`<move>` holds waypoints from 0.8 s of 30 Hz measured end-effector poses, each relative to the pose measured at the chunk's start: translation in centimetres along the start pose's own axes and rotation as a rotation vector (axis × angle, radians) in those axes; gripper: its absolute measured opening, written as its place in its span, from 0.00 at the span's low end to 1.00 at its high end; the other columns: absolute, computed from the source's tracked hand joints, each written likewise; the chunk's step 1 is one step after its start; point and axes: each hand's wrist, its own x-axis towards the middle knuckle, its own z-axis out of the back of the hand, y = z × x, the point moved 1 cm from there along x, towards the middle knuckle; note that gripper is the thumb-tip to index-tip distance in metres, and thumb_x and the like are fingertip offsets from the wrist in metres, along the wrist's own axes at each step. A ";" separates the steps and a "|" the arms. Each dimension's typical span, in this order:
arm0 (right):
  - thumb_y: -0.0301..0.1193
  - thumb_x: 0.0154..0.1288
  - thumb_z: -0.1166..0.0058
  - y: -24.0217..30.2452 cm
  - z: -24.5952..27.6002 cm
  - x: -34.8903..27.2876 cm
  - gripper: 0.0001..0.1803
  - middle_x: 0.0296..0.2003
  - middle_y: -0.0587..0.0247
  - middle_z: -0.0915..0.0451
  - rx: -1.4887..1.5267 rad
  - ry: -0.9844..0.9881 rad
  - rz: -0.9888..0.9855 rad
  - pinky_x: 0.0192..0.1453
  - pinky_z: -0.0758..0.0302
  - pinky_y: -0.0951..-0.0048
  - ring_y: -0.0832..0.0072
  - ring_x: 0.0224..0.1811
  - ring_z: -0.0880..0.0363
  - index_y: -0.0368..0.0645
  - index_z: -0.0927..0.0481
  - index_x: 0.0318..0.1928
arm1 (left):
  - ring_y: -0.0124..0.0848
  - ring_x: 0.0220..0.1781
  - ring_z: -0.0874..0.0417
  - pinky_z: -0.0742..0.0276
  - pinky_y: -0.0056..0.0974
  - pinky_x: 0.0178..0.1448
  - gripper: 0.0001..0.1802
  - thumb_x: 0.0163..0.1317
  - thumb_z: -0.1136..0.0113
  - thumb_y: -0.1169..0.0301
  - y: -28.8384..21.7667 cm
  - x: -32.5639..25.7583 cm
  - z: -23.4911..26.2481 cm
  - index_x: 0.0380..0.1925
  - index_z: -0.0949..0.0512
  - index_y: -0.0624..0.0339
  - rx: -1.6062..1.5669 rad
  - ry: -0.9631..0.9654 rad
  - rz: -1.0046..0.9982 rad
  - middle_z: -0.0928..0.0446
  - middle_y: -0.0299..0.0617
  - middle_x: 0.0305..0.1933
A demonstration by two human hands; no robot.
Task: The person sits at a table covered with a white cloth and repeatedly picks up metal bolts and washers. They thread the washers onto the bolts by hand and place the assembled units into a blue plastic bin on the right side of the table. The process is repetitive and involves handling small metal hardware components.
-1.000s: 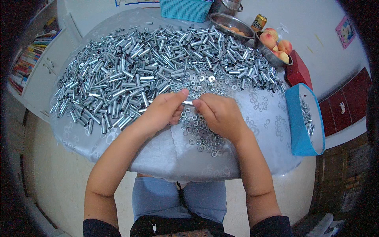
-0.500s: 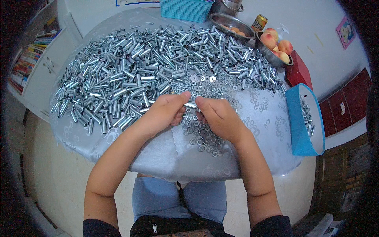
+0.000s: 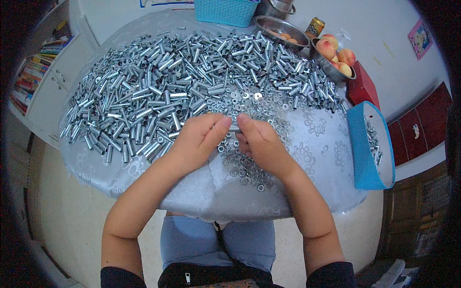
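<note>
A table (image 3: 307, 187) under a silvery flower-patterned cloth is filling most of the view, and a person is sitting at its near edge. A broad heap of short metal tubes (image 3: 158, 96) is covering the far and left parts of the cloth, reaching almost to the left rim. A blue rectangular bin (image 3: 365, 153) is hanging at the table's right edge, with a few metal pieces showing inside it. A turquoise basket (image 3: 225, 10) is standing at the far edge, and beside it to the right a steel bowl (image 3: 281, 26) and a second bowl of peaches (image 3: 333, 53) are sitting near a small drink can (image 3: 314, 26). A scatter of small metal washers (image 3: 245, 165) is lying on the bare cloth just in front of the tube heap, under and around the hands.

The left hand (image 3: 199, 139) and the right hand (image 3: 259, 141) are meeting at the middle of the table, fingertips facing each other. Between them a single small metal tube (image 3: 234, 127) is being held level just above the washers. Both hands are pinching it, the left at its left end and the right at its right end, with the fingers pressed together on it. Whether a washer is on the tube cannot be told.
</note>
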 end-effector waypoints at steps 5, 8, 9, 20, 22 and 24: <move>0.48 0.65 0.60 0.7 0.7 0.0 0.24 0.11 0.80 0.50 0.612 0.300 -0.606 0.14 0.56 0.83 0.88 0.11 0.55 0.51 0.42 0.15 | 0.47 0.28 0.30 0.35 0.43 0.32 0.13 0.57 0.49 0.66 0.0 0.0 0.4 0.19 0.33 0.62 0.439 0.035 -0.390 0.32 0.48 0.22; 0.49 0.66 0.62 -0.6 1.6 0.4 0.25 0.10 0.80 0.50 0.696 0.453 -0.642 0.14 0.55 0.82 0.87 0.11 0.53 0.51 0.43 0.15 | 0.45 0.29 0.30 0.35 0.43 0.34 0.11 0.56 0.49 0.66 -0.2 0.3 0.6 0.21 0.31 0.62 0.515 0.037 -0.433 0.32 0.47 0.24; 0.49 0.66 0.62 -0.2 1.7 0.3 0.25 0.10 0.80 0.50 0.667 0.422 -0.575 0.15 0.54 0.82 0.86 0.11 0.53 0.51 0.43 0.15 | 0.45 0.29 0.30 0.35 0.43 0.34 0.11 0.56 0.50 0.65 -0.1 0.4 0.8 0.22 0.31 0.62 0.484 0.015 -0.441 0.32 0.47 0.24; 0.50 0.58 0.52 0.7 15.2 -2.4 0.20 0.16 0.76 0.44 1.534 0.028 0.699 0.20 0.46 0.83 0.85 0.18 0.45 0.44 0.27 0.36 | 0.42 0.25 0.31 0.37 0.39 0.31 0.17 0.62 0.59 0.62 -0.2 0.3 0.7 0.22 0.31 0.63 0.290 -0.118 -0.364 0.33 0.45 0.21; 0.52 0.55 0.49 0.6 17.1 -3.6 0.25 0.16 0.77 0.43 1.673 -0.064 0.785 0.20 0.46 0.84 0.86 0.18 0.45 0.44 0.26 0.42 | 0.42 0.25 0.31 0.37 0.39 0.31 0.16 0.62 0.58 0.63 0.1 0.4 0.5 0.22 0.31 0.63 0.304 -0.118 -0.356 0.33 0.45 0.21; 0.50 0.55 0.49 0.2 17.8 -4.3 0.26 0.17 0.77 0.42 1.748 -0.151 0.765 0.21 0.45 0.85 0.85 0.18 0.44 0.43 0.26 0.45 | 0.42 0.25 0.31 0.37 0.40 0.31 0.15 0.61 0.57 0.64 0.2 0.5 0.4 0.22 0.31 0.63 0.310 -0.120 -0.341 0.33 0.46 0.21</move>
